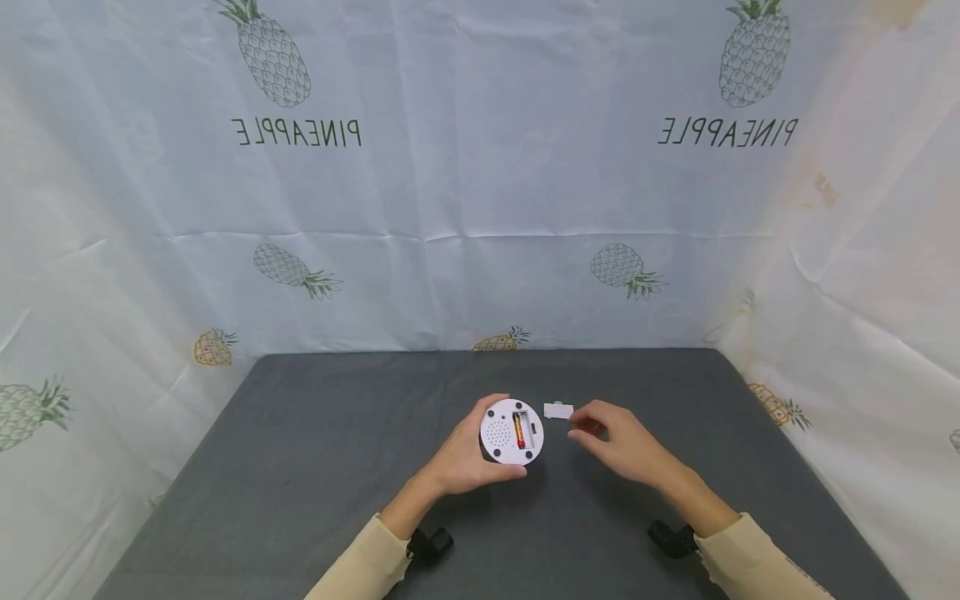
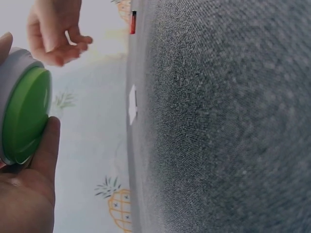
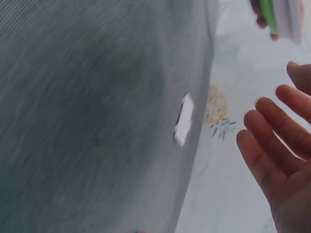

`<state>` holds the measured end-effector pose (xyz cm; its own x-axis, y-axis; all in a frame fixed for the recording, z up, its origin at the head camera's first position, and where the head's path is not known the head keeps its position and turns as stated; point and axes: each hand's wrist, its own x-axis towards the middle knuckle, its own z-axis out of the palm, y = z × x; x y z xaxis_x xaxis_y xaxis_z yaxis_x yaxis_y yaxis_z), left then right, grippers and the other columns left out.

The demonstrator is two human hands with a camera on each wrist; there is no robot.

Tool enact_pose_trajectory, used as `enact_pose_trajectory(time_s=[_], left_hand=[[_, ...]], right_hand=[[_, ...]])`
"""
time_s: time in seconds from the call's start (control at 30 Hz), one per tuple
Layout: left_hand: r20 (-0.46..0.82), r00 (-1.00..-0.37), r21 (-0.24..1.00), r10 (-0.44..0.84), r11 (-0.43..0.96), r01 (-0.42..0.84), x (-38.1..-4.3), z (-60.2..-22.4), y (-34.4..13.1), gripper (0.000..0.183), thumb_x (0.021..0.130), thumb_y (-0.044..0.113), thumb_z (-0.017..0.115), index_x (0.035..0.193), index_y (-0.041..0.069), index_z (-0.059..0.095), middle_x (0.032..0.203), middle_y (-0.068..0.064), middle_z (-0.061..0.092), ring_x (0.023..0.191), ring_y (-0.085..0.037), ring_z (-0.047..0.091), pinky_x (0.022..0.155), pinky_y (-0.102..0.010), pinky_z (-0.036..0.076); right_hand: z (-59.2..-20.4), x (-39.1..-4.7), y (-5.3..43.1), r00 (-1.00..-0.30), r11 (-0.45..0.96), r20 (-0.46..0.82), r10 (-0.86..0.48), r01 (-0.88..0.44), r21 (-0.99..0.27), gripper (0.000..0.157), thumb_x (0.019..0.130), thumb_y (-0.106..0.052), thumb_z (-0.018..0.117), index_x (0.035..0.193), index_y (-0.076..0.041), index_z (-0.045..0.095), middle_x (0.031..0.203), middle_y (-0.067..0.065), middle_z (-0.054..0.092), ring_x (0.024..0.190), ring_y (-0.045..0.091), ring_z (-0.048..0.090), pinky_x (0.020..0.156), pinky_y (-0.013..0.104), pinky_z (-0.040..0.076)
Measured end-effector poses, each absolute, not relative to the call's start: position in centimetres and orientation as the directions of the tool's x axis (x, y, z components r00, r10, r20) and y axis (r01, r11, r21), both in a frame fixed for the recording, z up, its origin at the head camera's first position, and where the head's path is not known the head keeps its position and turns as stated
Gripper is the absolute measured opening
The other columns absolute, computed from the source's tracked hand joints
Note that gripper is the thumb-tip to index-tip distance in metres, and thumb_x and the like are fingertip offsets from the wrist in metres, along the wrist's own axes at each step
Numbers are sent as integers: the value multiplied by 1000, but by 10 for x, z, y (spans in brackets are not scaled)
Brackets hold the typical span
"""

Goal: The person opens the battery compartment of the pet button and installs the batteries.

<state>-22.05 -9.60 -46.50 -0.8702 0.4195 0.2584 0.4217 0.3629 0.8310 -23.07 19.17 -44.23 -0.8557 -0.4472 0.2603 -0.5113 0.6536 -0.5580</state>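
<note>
My left hand [image 1: 463, 457] grips a round white sound button [image 1: 497, 435] by its sides, its underside turned toward the head camera. The open battery compartment there shows one battery [image 1: 519, 431] lying on the left and a bare slot beside it. In the left wrist view, the green domed top [image 2: 28, 115] faces the table side. My right hand [image 1: 632, 446] hovers to the right with loosely bent fingers and nothing in them. A small white battery cover [image 1: 558, 411] lies on the table near its fingertips. Another battery [image 2: 133, 23], red and black, lies on the table in the left wrist view.
The dark grey table [image 1: 315, 467] spreads under both hands. A white curtain [image 1: 480, 183] with pineapple prints stands behind it and along both sides. Black camera straps circle both wrists below beige sleeves [image 1: 367, 562].
</note>
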Motion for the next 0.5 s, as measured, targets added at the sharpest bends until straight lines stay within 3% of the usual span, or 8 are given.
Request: enact_pose_trajectory(time_s=[0.33,0.5], left_hand=[[259,-867,840,426,344,419,-221,-465,-96,100,72,34,93,153,21,35,132,5,55,110,-15,55,94,-38,45],[269,-865,836,424,343,429,-221,-465,-97,99,72,35,93,152,22,36,131,6,56,109,-14,56,94,-38,44]], right_hand=[[-457,-233,234,-806,728,253,-535,-592,-346,37,98,-35,69,125,-10,69,127,4,64,121,30,59,96,53,48],[-459,-233,253,-824,751,198,-531,-565,-340,48,97,-36,70,137,-10,62,141,12,56,130,37,52,99,59,44]])
